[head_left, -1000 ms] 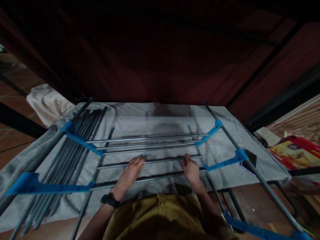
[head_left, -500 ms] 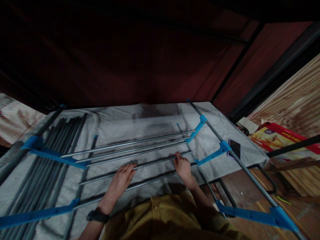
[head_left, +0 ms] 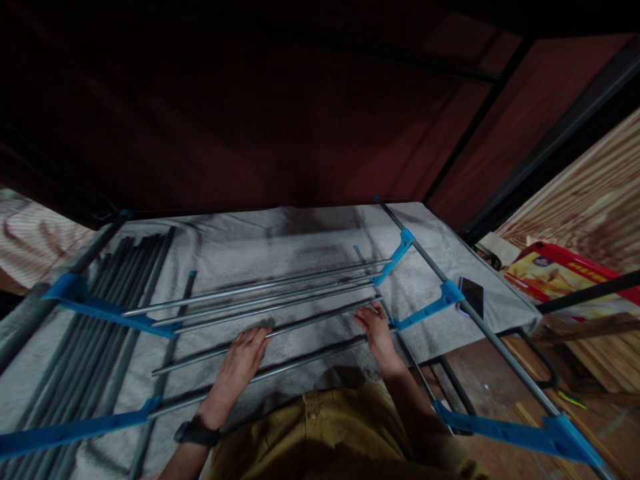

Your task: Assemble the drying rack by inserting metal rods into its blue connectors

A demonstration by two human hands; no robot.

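A loose metal rod (head_left: 310, 322) lies slantwise across the rack, in front of my waist. Its left part is under my left hand (head_left: 245, 357), whose fingers are curled over it. My right hand (head_left: 376, 327) has bent fingers at the rod's right end, near a blue plastic bracket (head_left: 425, 311). The rod's left end sticks out free, short of the left blue bracket (head_left: 115, 318). Behind it, several thin rods (head_left: 280, 287) run between the brackets. Nearer to me, another crossbar (head_left: 295, 365) passes below both hands, starting from the lower left blue bracket (head_left: 85, 430).
A bundle of dark grey tubes (head_left: 100, 320) lies at the left on the pale cloth-covered table (head_left: 300, 233). A phone (head_left: 471, 297) rests near the table's right edge. Beyond it are a red and yellow box (head_left: 565, 280) and wooden boards (head_left: 605, 353). A dark red panel (head_left: 280, 133) rises behind.
My right hand has slid rightward along the rod to its end. The rod has shifted slightly to the left, while my left hand stays nearly in place on it.
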